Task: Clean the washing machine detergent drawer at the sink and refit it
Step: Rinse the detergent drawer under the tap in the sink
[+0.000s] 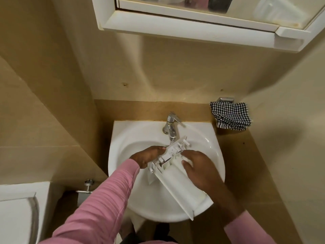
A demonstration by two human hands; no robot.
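A white plastic detergent drawer (177,180) lies tilted across the white sink basin (123,152), its clip end up under the chrome tap (170,126) and its front panel hanging over the sink's near rim. My left hand (146,156) grips the drawer's left edge near the clip end. My right hand (198,170) rests flat on the drawer's upper side, fingers spread over it. Both arms wear pink sleeves. Whether water runs from the tap is not visible.
A black-and-white checked cloth (230,115) lies on the tan ledge right of the sink. A white mirror cabinet (193,27) juts out overhead. A white toilet cistern (19,208) stands at the lower left, with a wall valve (87,187) beside it.
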